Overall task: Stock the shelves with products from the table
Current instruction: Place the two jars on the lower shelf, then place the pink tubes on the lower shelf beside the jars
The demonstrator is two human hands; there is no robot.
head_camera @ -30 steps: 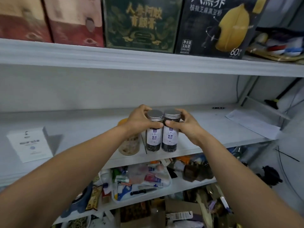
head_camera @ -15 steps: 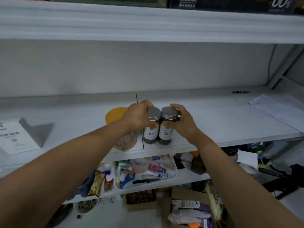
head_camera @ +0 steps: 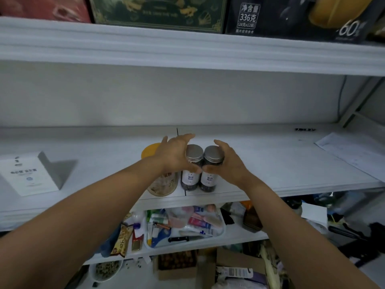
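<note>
Head view: we see two dark-filled jars with silver lids standing upright and touching side by side, near the front edge of the middle shelf (head_camera: 270, 163), about midway along it. Their long axes are vertical, labels towards us.

The left jar (head_camera: 193, 155) sits inside our left hand (head_camera: 175, 155). The fingers are stretched nearly straight past the lid towards the back wall, and only the thumb lies on the jar's front. That hand looks loosened rather than clamped.

Our right hand (head_camera: 229, 163) wraps the right jar (head_camera: 212, 157), with fingers curved behind the lid and the thumb on the front. We cannot be sure how firmly those fingers press, since they are hidden behind the jar.

Each jar lies directly between its own hand's thumb and fingers, so we judge that letting go calls for the hands to part sideways and draw back towards the front edge.

The left side is tight. An orange-lidded jar (head_camera: 164, 184) stands just beside the left jar, under our left wrist, and a careless withdrawal could knock it.

A white box (head_camera: 29, 176) sits well apart towards the shelf's left end, and a paper sheet (head_camera: 350, 151) lies towards the right end. The upper shelf (head_camera: 187, 49) hangs well above the lids.
</note>
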